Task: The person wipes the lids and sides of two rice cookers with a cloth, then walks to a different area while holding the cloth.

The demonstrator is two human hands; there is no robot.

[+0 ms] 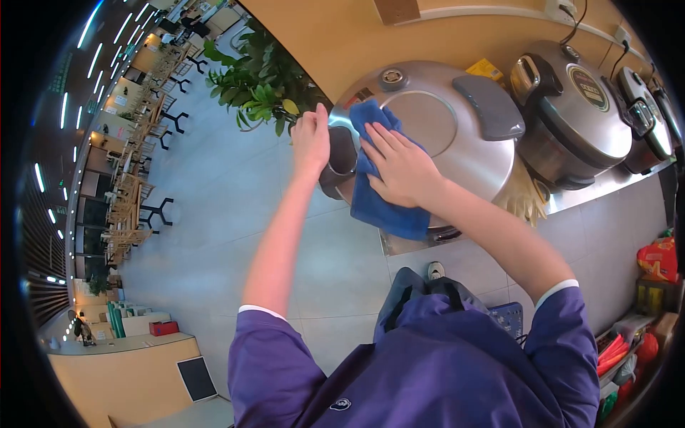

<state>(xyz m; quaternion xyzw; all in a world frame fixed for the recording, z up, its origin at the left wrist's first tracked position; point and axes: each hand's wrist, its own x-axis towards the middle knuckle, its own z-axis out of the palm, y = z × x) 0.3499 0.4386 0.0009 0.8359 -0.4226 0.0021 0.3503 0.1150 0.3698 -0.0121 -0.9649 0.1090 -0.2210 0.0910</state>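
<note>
A large round cooker (471, 175) with a shiny metal lid (428, 121) stands in front of me. My left hand (312, 146) is closed at the dark side handle (341, 151) on the cooker's left, its fingers bent over the far end. My right hand (403, 167) lies flat on a folded blue cloth (389, 214), fingers stretched out, pressing it against the lid's left edge. Part of the cloth hangs over the cooker's front. On the right of the lid is a grey handle piece (489, 107).
Several smaller cookers, the nearest one (571, 107) among them, line the wall on the right. Yellow rubber gloves (524, 196) lie beside the large cooker. A leafy plant (264, 82) grows behind my left hand. Bagged goods (656, 260) sit on a shelf at the right.
</note>
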